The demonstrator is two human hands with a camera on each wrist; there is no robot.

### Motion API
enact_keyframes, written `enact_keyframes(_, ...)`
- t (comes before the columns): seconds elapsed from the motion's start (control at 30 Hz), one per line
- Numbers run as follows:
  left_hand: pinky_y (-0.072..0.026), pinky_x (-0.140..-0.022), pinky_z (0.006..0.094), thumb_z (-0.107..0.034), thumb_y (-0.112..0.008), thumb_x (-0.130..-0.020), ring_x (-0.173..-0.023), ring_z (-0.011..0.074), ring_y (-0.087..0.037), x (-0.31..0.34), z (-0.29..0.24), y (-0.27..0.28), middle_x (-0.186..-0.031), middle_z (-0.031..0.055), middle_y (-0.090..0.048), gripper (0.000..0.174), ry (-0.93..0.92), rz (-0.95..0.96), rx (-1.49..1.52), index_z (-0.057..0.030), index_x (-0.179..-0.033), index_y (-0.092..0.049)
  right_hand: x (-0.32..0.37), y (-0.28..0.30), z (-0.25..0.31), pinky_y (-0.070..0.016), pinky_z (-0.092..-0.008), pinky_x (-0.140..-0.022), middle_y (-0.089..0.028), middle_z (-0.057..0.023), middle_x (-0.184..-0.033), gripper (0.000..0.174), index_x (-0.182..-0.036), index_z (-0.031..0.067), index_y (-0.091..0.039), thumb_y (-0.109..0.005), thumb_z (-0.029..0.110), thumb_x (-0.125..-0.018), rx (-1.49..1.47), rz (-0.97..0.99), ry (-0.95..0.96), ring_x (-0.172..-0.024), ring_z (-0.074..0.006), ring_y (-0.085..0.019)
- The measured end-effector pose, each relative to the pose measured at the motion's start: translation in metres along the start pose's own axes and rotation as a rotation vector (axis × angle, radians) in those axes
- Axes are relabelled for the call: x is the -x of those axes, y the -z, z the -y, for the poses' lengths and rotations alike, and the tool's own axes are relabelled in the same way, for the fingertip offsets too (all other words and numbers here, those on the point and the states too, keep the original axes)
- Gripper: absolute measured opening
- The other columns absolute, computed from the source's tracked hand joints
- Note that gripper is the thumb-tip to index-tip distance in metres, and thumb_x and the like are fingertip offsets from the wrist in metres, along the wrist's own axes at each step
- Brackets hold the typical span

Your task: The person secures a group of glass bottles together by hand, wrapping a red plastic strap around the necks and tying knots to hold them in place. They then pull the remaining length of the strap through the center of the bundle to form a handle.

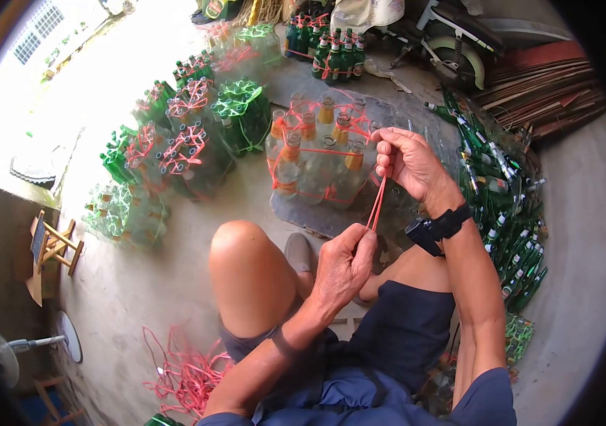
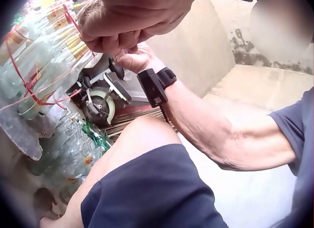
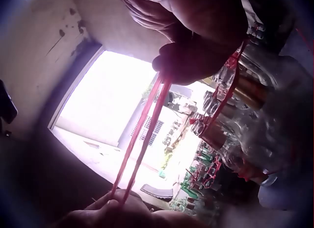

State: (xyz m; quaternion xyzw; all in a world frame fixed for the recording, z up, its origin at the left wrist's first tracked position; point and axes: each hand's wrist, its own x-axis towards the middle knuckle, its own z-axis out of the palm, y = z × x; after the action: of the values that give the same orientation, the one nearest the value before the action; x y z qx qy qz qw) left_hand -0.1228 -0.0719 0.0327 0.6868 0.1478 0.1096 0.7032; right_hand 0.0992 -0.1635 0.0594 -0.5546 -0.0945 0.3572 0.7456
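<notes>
Two strands of red string [image 1: 376, 202] run taut between the hands. The lower end is pinched by the left hand [image 1: 345, 266] between thumb and curled fingers, above the knees. Higher and to the right, the right hand [image 1: 409, 162] grips the upper end in curled fingers. Just left of the right hand stands a bundle of clear bottles [image 1: 317, 167] with orange neck labels, bound round by red string. In the right wrist view the strands [image 3: 140, 139] cross the middle. The left wrist view shows the bound bottles [image 2: 49, 56] at upper left.
Tied bundles of green and clear bottles [image 1: 189, 156] stand at left. Loose green bottles [image 1: 512, 234] lie at right. A heap of red string [image 1: 186, 373] is at lower left, near a fan [image 1: 69, 336] and a wooden stool [image 1: 58, 245]. Boards [image 1: 544, 89] and a scooter are at upper right.
</notes>
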Motion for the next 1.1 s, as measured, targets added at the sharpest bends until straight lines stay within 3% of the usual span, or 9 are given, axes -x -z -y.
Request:
enact_keyframes(0.3,-0.0414,-0.053,0.0307,-0.013,-0.061,-0.105,-0.058,0.0069,-0.047,-0.014,0.002,-0.004,-0.061,0.0031,-0.050,0.022,-0.127,-0.029,-0.036,0.0022,-0.089,-0.063,-0.006,0.044,-0.017,-0.0570,-0.0313,-0.060,-0.063,0.0020,-0.074,0.021,-0.107,0.0010,-0.067,-0.065,0.022,-0.105,-0.106,-0.161,-0.029,-0.059,-0.0104,-0.061)
enact_keyframes(0.5,-0.0476,-0.056,0.0360,-0.014,-0.062,-0.103,-0.057,0.0173,-0.060,-0.011,-0.003,-0.004,-0.062,0.0123,-0.058,0.023,-0.083,0.067,-0.116,0.0029,-0.087,-0.064,-0.005,0.048,-0.020,-0.0538,-0.0276,-0.053,-0.062,0.0026,-0.072,0.018,-0.105,0.0041,-0.067,-0.068,0.022,-0.103,0.119,-0.221,-0.040,-0.055,-0.0072,-0.058)
enact_keyframes(0.6,-0.0459,-0.060,0.0354,-0.015,-0.061,-0.102,-0.063,0.0134,-0.051,-0.011,-0.003,-0.006,-0.067,0.0109,-0.058,0.023,-0.003,0.122,-0.135,0.0052,-0.094,-0.067,-0.006,0.041,-0.020,-0.0542,-0.0301,-0.055,-0.062,0.0011,-0.073,0.018,-0.104,0.0030,-0.069,-0.069,0.020,-0.101,0.304,-0.258,-0.077,-0.058,-0.0107,-0.061)
enact_keyframes(0.67,-0.0457,-0.060,0.0363,-0.015,-0.062,-0.102,-0.063,0.0149,-0.051,-0.013,-0.003,-0.005,-0.067,0.0136,-0.056,0.023,-0.038,0.163,-0.181,0.0053,-0.093,-0.066,-0.016,0.046,-0.035,-0.0562,-0.0354,-0.063,-0.065,-0.0045,-0.081,0.015,-0.104,0.0023,-0.070,-0.071,0.016,-0.097,0.769,-0.370,0.214,-0.066,-0.0190,-0.067)
enact_keyframes(0.7,-0.0455,-0.060,0.0372,-0.015,-0.062,-0.102,-0.062,0.0163,-0.050,-0.014,-0.003,-0.004,-0.067,0.0163,-0.054,0.023,-0.067,0.205,-0.227,0.0054,-0.093,-0.065,-0.018,0.044,-0.035,-0.0562,-0.0354,-0.063,-0.065,-0.0045,-0.081,0.015,-0.104,0.0023,-0.070,-0.071,0.016,-0.097,0.769,-0.368,0.215,-0.066,-0.0190,-0.067)
enact_keyframes(0.77,-0.0454,-0.060,0.0383,-0.015,-0.062,-0.102,-0.061,0.0184,-0.050,-0.016,-0.004,-0.003,-0.067,0.0180,-0.053,0.022,-0.075,0.203,-0.243,0.0052,-0.093,-0.065,-0.025,0.040,-0.033,-0.0569,-0.0395,-0.073,-0.068,-0.0095,-0.091,0.015,-0.105,0.0025,-0.071,-0.071,0.012,-0.093,1.155,-0.495,0.745,-0.079,-0.0260,-0.070)
enact_keyframes(0.83,-0.0454,-0.060,0.0394,-0.015,-0.062,-0.101,-0.059,0.0205,-0.050,-0.018,-0.008,-0.004,-0.067,0.0197,-0.052,0.022,-0.083,0.206,-0.257,0.0051,-0.093,-0.064,-0.024,0.020,-0.016,-0.0564,-0.0415,-0.080,-0.068,-0.0124,-0.097,0.016,-0.105,0.0052,-0.071,-0.072,0.011,-0.090,1.086,-0.451,0.669,-0.088,-0.0297,-0.070)
enact_keyframes(0.97,-0.0456,-0.059,0.0409,-0.014,-0.062,-0.101,-0.057,0.0266,-0.050,-0.024,-0.012,-0.004,-0.068,0.0209,-0.054,0.021,-0.137,0.222,-0.257,0.0044,-0.092,-0.065,-0.044,0.005,-0.005,-0.0551,-0.0418,-0.085,-0.069,-0.0119,-0.101,0.017,-0.103,0.0058,-0.075,-0.073,0.011,-0.088,1.434,-0.349,0.880,-0.096,-0.0326,-0.068)
enact_keyframes(1.1,-0.0458,-0.058,0.0411,-0.013,-0.063,-0.101,-0.057,0.0292,-0.051,-0.030,-0.010,-0.002,-0.068,0.0216,-0.055,0.020,-0.159,0.191,-0.249,0.0041,-0.092,-0.065,-0.060,0.000,-0.004,-0.0523,-0.0451,-0.091,-0.067,-0.0103,-0.102,0.013,-0.093,0.0080,-0.078,-0.076,0.017,-0.084,1.670,-0.318,0.691,-0.104,-0.0323,-0.064)
